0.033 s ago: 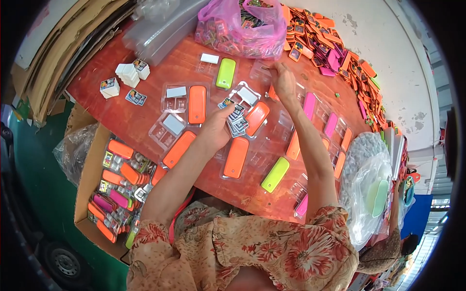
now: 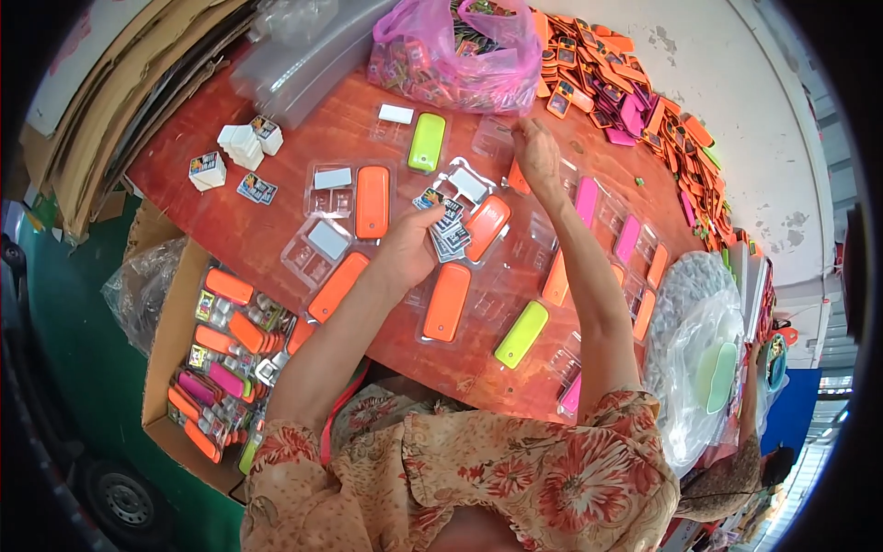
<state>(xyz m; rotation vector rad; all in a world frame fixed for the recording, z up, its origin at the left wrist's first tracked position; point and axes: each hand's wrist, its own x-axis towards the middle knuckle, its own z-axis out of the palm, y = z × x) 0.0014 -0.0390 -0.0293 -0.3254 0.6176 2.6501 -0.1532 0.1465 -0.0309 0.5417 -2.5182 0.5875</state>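
My left hand (image 2: 409, 247) is closed around a fanned stack of small printed cards (image 2: 448, 235), above the middle of the red table (image 2: 239, 299). Just beyond them lies a clear plastic tray with a white card (image 2: 467, 187) and an orange phone-shaped case (image 2: 487, 227). Farther right, my right hand (image 2: 539, 158) has its fingers curled together over another clear tray (image 2: 492, 138). An orange case (image 2: 517, 178) shows partly beneath that hand. Whatever its fingertips hold, if anything, is hidden. More trays with orange, pink and lime-green cases (image 2: 521, 335) lie around both hands.
Stacks of cards (image 2: 241, 145) stand at the far left. A pink plastic bag (image 2: 460, 60) of small items sits at the back, beside a heap of orange pieces (image 2: 598, 74). A cardboard box (image 2: 158, 377) of packed cases is at lower left; another person's arm (image 2: 752, 396) shows at right.
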